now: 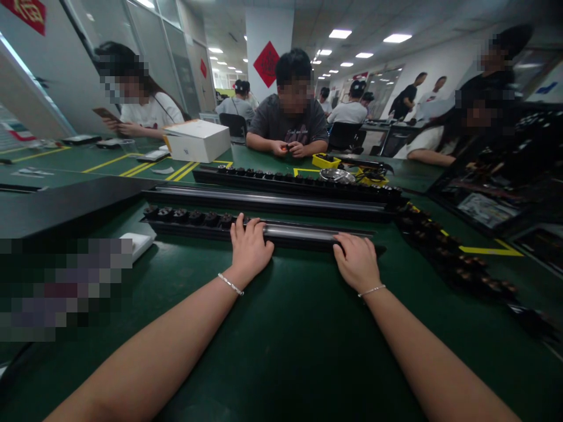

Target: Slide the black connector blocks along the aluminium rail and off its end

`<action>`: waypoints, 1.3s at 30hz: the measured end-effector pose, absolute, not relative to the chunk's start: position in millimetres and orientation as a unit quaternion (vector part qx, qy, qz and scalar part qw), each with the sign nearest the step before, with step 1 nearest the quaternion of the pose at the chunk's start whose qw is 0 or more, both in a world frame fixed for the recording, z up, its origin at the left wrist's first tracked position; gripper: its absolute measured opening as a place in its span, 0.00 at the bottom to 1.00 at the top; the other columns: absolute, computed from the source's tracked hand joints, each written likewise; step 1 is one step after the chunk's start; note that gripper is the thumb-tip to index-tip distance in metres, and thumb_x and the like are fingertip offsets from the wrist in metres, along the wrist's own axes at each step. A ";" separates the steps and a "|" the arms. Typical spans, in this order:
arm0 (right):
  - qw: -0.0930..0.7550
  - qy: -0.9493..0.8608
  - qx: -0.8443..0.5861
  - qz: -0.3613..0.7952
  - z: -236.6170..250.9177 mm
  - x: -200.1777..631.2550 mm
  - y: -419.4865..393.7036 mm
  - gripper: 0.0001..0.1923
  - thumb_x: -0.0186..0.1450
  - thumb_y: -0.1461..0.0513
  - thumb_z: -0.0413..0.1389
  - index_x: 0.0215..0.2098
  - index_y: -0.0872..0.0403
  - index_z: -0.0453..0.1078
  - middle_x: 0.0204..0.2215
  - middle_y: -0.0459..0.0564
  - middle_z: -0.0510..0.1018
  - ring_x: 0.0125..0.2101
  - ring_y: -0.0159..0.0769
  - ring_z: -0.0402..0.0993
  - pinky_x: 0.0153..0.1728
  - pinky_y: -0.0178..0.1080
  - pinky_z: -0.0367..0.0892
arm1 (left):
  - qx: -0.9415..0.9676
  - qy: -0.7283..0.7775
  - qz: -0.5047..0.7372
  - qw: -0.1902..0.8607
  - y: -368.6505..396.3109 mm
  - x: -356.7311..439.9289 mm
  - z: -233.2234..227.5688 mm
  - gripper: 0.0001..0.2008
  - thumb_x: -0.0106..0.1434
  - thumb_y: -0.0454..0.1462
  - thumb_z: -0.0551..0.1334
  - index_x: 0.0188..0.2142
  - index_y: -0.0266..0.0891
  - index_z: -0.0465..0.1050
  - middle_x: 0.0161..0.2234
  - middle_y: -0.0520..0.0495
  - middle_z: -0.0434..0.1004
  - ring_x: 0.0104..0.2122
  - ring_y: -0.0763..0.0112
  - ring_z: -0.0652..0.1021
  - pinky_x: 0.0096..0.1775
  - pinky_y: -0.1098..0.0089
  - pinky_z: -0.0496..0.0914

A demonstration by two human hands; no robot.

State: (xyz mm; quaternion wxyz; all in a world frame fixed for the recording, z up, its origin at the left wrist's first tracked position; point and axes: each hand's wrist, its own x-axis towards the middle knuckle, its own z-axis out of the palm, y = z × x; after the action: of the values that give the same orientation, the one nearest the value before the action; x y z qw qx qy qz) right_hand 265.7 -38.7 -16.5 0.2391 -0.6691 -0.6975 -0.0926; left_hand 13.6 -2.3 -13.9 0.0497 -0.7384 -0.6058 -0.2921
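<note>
My left hand (249,249) and right hand (356,261) lie flat and open, pressing on the long black plastic rail with a grey strip (281,231), near me on the dark green desk (281,340). If I press unevenly, the rail may slide and shake its small black sockets (189,215). Other people sit opposite, under bright ceiling lamps (397,38).

Both arms stretched forward — left hand (248,249) and right hand (357,262) palm-down, fingers loosely curled.
</note>
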 end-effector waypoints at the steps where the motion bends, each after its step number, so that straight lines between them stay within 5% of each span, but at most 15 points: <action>1: 0.236 -0.705 -0.663 -0.090 -16.1 268.4 -40.2 0.19 0.66 0.57 0.42 0.48 0.52 0.69 0.50 0.54 0.73 0.51 0.44 0.65 0.56 0.54 0.51 | -0.739 -0.605 -0.291 0.048 -2.5 13.7 -13.3 0.21 0.56 0.37 0.56 0.49 0.38 0.68 0.55 0.42 0.67 0.62 0.44 0.51 0.61 0.44 0.47; 19: 0.207 -0.716 -0.657 -0.111 -14.0 271.0 -42.4 0.19 0.63 0.60 0.47 0.49 0.55 0.68 0.47 0.54 0.75 0.49 0.44 0.67 0.55 0.52 0.52 | -0.749 -0.576 -0.328 0.028 -2.0 16.1 -12.3 0.17 0.56 0.35 0.56 0.45 0.40 0.70 0.52 0.43 0.70 0.60 0.56 0.60 0.60 0.55 0.55; 26: 0.204 -0.724 -0.648 -0.121 -14.8 272.7 -41.8 0.19 0.61 0.61 0.48 0.49 0.55 0.68 0.46 0.54 0.76 0.48 0.44 0.68 0.54 0.51 0.52 | -0.679 -0.641 -0.358 0.025 0.2 17.2 -14.1 0.29 0.56 0.37 0.56 0.57 0.30 0.58 0.61 0.35 0.57 0.61 0.51 0.57 0.61 0.53 0.53; 30: 0.203 -0.727 -0.644 -0.125 -15.8 274.3 -41.0 0.19 0.61 0.61 0.47 0.49 0.54 0.68 0.45 0.53 0.76 0.48 0.43 0.68 0.53 0.50 0.53 | -0.673 -0.649 -0.354 0.005 1.4 17.4 -13.7 0.32 0.57 0.37 0.55 0.60 0.26 0.52 0.60 0.33 0.59 0.60 0.52 0.61 0.62 0.51 0.50; 39: 0.196 -0.726 -0.647 -0.127 -14.0 274.1 -42.3 0.18 0.62 0.61 0.48 0.49 0.55 0.68 0.45 0.53 0.76 0.47 0.43 0.68 0.53 0.50 0.53 | -0.682 -0.640 -0.352 0.014 1.5 16.4 -13.9 0.30 0.56 0.37 0.55 0.58 0.31 0.55 0.58 0.35 0.63 0.58 0.53 0.64 0.61 0.50 0.51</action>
State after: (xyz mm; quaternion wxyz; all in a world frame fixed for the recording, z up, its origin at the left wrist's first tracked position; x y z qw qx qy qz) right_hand 274.1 -42.3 -14.0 0.1955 -0.6469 -0.7261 -0.1270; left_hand 16.4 1.5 -13.9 0.0144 -0.6824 -0.6403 -0.3522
